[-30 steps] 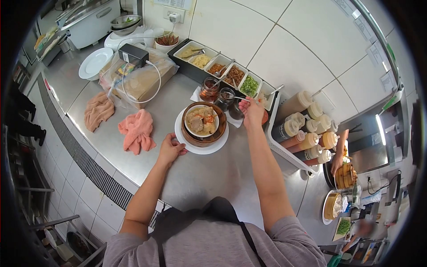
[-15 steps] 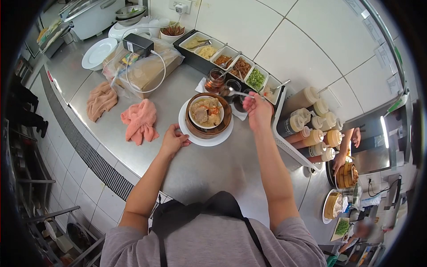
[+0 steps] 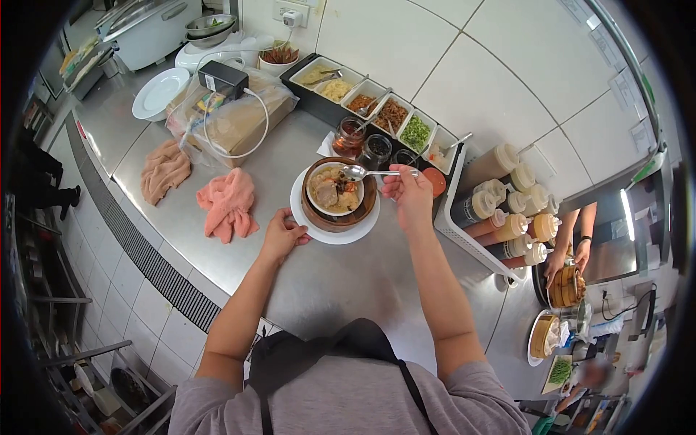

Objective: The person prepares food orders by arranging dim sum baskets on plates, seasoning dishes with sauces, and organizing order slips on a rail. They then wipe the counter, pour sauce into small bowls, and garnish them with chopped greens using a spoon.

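Observation:
My right hand (image 3: 408, 192) pinches the handle of a metal spoon (image 3: 355, 172), whose head hangs over the far edge of a small white bowl (image 3: 312, 194). In that bowl lie pale pieces of food with orange bits and dark specks. It sits inside a round brown steamer basket (image 3: 370, 196) on a white plate (image 3: 346, 237). At the plate's near left rim, my left hand (image 3: 285, 233) grips the edge with bent fingers. Just beyond the basket stand a jar of red sauce (image 3: 348, 139) and a jar of dark contents (image 3: 377, 147).
Behind the jars runs a black rack of topping tubs (image 3: 415, 132). A white basket of squeeze bottles (image 3: 511, 210) stands right. On the left are a pink cloth (image 3: 227, 205), a brown cloth (image 3: 165, 171) and a bagged package (image 3: 232, 123). Another person's hands touch stacked steamers (image 3: 564, 286).
My right hand has brought the spoon from beside the jars leftward and nearer, over the bowl. Dark specks now show on the food. The other person's second hand has come down to the steamers.

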Action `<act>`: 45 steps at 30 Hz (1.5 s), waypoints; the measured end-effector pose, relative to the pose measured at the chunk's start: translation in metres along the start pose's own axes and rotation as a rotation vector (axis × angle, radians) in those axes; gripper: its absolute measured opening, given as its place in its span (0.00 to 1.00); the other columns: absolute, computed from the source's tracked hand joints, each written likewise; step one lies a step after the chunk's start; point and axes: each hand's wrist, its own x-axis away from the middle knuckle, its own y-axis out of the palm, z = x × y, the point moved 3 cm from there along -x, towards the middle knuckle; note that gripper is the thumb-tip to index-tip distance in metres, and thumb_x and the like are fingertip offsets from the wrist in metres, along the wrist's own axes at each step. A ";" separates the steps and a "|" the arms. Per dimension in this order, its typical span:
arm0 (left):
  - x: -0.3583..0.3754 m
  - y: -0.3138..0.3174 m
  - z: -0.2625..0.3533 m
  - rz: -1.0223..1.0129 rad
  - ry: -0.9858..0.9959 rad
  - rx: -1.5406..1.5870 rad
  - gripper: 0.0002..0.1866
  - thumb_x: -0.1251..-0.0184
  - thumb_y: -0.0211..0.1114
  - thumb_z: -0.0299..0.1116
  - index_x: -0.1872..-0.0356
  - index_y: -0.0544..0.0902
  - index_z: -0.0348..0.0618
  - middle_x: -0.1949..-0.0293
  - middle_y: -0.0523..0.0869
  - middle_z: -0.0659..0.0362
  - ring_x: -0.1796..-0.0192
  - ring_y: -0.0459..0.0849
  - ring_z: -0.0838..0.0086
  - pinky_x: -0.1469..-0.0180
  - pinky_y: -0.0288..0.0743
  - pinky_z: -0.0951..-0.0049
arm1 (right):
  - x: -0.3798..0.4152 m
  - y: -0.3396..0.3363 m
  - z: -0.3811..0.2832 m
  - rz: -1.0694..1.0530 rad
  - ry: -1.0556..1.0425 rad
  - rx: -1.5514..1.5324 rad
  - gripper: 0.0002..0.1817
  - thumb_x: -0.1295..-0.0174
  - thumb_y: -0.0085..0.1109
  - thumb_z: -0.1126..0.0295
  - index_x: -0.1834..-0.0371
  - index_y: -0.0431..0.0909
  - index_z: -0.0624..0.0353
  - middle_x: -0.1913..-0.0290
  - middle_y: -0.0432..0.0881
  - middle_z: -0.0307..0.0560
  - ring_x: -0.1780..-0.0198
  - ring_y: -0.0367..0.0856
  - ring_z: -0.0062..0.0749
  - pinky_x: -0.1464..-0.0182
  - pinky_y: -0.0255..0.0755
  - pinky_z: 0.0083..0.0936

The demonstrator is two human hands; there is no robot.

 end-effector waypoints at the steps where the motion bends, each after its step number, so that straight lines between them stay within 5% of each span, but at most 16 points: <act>1: 0.000 0.000 0.000 -0.004 0.000 0.001 0.25 0.48 0.59 0.19 0.48 0.62 0.33 0.70 0.78 0.55 0.70 0.81 0.72 0.68 0.79 0.78 | -0.002 -0.004 0.003 0.003 -0.001 0.002 0.12 0.37 0.45 0.68 0.63 0.74 0.67 0.74 0.77 0.46 0.77 0.76 0.26 0.74 0.71 0.19; 3: 0.000 0.000 0.000 0.006 -0.006 -0.011 0.25 0.48 0.59 0.18 0.48 0.62 0.34 0.71 0.78 0.55 0.71 0.81 0.72 0.69 0.79 0.78 | -0.006 -0.012 0.014 0.086 0.202 -0.306 0.11 0.38 0.47 0.68 0.64 0.73 0.66 0.73 0.77 0.46 0.77 0.76 0.27 0.73 0.71 0.19; 7: -0.001 0.000 -0.001 0.010 -0.013 -0.007 0.24 0.48 0.58 0.18 0.48 0.62 0.35 0.71 0.77 0.56 0.71 0.81 0.72 0.70 0.79 0.77 | -0.028 -0.026 0.016 0.206 0.162 -0.437 0.12 0.39 0.48 0.67 0.63 0.73 0.68 0.73 0.77 0.46 0.77 0.76 0.28 0.74 0.71 0.19; 11: -0.006 -0.001 -0.009 0.048 0.024 -0.027 0.23 0.47 0.57 0.17 0.49 0.61 0.34 0.72 0.77 0.54 0.73 0.81 0.72 0.72 0.79 0.78 | -0.060 -0.028 0.001 0.261 -0.229 0.190 0.15 0.36 0.43 0.63 0.60 0.72 0.66 0.74 0.78 0.48 0.77 0.78 0.27 0.75 0.74 0.19; 14: 0.004 0.011 0.002 0.069 0.104 -0.107 0.31 0.46 0.53 0.20 0.39 0.55 0.41 0.68 0.79 0.52 0.75 0.81 0.71 0.75 0.78 0.77 | -0.069 -0.014 -0.005 0.175 -0.339 0.770 0.25 0.44 0.56 0.57 0.54 0.70 0.71 0.73 0.79 0.55 0.74 0.80 0.28 0.72 0.73 0.23; 15: 0.001 0.010 0.001 0.051 0.081 -0.094 0.32 0.46 0.53 0.21 0.38 0.53 0.42 0.68 0.80 0.51 0.75 0.81 0.71 0.76 0.78 0.77 | -0.064 -0.011 -0.011 0.231 -0.407 0.957 0.33 0.49 0.61 0.54 0.49 0.67 0.72 0.67 0.78 0.59 0.66 0.80 0.35 0.68 0.73 0.24; 16: -0.003 0.007 0.001 0.044 0.058 -0.079 0.33 0.45 0.52 0.22 0.37 0.52 0.43 0.68 0.80 0.51 0.75 0.82 0.70 0.77 0.78 0.78 | -0.053 -0.003 -0.009 0.515 -0.750 1.131 0.38 0.52 0.64 0.55 0.46 0.62 0.74 0.61 0.76 0.58 0.63 0.78 0.40 0.66 0.72 0.26; 19: -0.008 0.001 -0.003 0.000 0.018 -0.047 0.30 0.44 0.50 0.22 0.37 0.54 0.43 0.69 0.81 0.53 0.76 0.82 0.70 0.78 0.77 0.79 | 0.007 -0.024 -0.013 0.337 -0.521 0.876 0.37 0.50 0.60 0.57 0.41 0.58 0.68 0.53 0.71 0.58 0.58 0.75 0.50 0.59 0.71 0.35; 23: -0.010 -0.002 -0.003 -0.003 -0.007 -0.048 0.30 0.44 0.52 0.21 0.37 0.55 0.43 0.69 0.81 0.53 0.75 0.83 0.70 0.78 0.78 0.79 | 0.079 -0.090 -0.011 0.517 -0.590 0.863 0.25 0.50 0.59 0.72 0.46 0.67 0.59 0.63 0.74 0.48 0.65 0.76 0.36 0.66 0.71 0.28; 25: -0.009 -0.001 -0.004 0.003 -0.006 -0.061 0.32 0.45 0.53 0.20 0.37 0.55 0.43 0.69 0.82 0.52 0.75 0.83 0.70 0.77 0.79 0.78 | 0.098 -0.146 -0.009 0.702 -0.726 0.889 0.21 0.51 0.59 0.74 0.51 0.70 0.60 0.66 0.74 0.46 0.67 0.76 0.35 0.68 0.71 0.28; 28: -0.006 0.000 -0.004 -0.036 -0.014 -0.097 0.32 0.45 0.53 0.19 0.37 0.54 0.40 0.68 0.81 0.51 0.76 0.83 0.70 0.78 0.78 0.79 | 0.111 -0.187 -0.034 0.873 -0.690 0.898 0.21 0.51 0.61 0.75 0.50 0.71 0.61 0.69 0.74 0.43 0.80 0.69 0.22 0.75 0.66 0.16; 31: 0.001 0.011 -0.007 -0.090 -0.039 -0.146 0.33 0.45 0.53 0.19 0.36 0.52 0.39 0.71 0.82 0.50 0.77 0.83 0.70 0.78 0.78 0.78 | 0.096 -0.180 -0.073 0.740 -0.779 1.074 0.25 0.50 0.63 0.67 0.48 0.70 0.61 0.69 0.75 0.46 0.77 0.73 0.28 0.73 0.68 0.20; 33: 0.004 0.016 -0.013 -0.115 -0.069 -0.214 0.35 0.46 0.52 0.19 0.35 0.50 0.38 0.73 0.81 0.49 0.77 0.82 0.69 0.78 0.78 0.78 | 0.065 -0.171 -0.070 0.583 -0.354 1.209 0.35 0.54 0.63 0.53 0.47 0.67 0.65 0.61 0.78 0.56 0.62 0.78 0.47 0.61 0.72 0.35; 34: 0.010 0.023 -0.013 -0.148 -0.060 -0.187 0.35 0.46 0.52 0.19 0.35 0.49 0.38 0.74 0.81 0.49 0.77 0.82 0.68 0.77 0.78 0.77 | 0.056 -0.169 -0.065 0.623 -0.358 1.463 0.41 0.59 0.64 0.45 0.48 0.65 0.66 0.60 0.78 0.60 0.61 0.79 0.50 0.61 0.72 0.37; 42: 0.036 0.044 -0.018 -0.198 -0.104 -0.136 0.33 0.44 0.52 0.18 0.36 0.53 0.41 0.70 0.81 0.50 0.74 0.83 0.70 0.74 0.80 0.78 | 0.035 -0.131 -0.044 0.638 -0.350 1.262 0.42 0.66 0.70 0.47 0.55 0.61 0.65 0.63 0.78 0.60 0.60 0.78 0.52 0.59 0.72 0.37; 45: 0.039 0.041 -0.022 -0.219 -0.096 -0.113 0.34 0.43 0.52 0.19 0.35 0.50 0.41 0.70 0.82 0.50 0.73 0.83 0.70 0.74 0.80 0.77 | 0.023 -0.147 -0.042 0.555 -0.381 1.140 0.38 0.65 0.71 0.50 0.56 0.69 0.67 0.61 0.79 0.59 0.58 0.78 0.46 0.55 0.71 0.33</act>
